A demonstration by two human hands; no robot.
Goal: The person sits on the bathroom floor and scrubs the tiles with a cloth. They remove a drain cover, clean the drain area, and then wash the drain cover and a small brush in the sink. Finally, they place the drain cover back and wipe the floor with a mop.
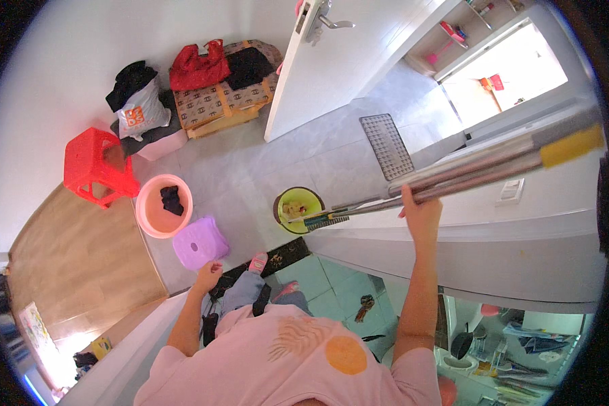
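My right hand is closed around a bundle of long metal-looking handles, raised and tilted up to the right. One handle ends in a yellow grip. At the lower end a dark green brush head hangs over the edge of a yellow-green bin, which has some rubbish inside. Whether the brush touches the bin I cannot tell. My left hand is loosely curled with nothing visible in it, beside the front edge of a purple plastic stool.
Left of the stool stand a pink basin with dark cloth in it and a red stool. Bags sit on boxes along the wall. An open white door and a grey mat lie ahead. A dark threshold crosses the floor.
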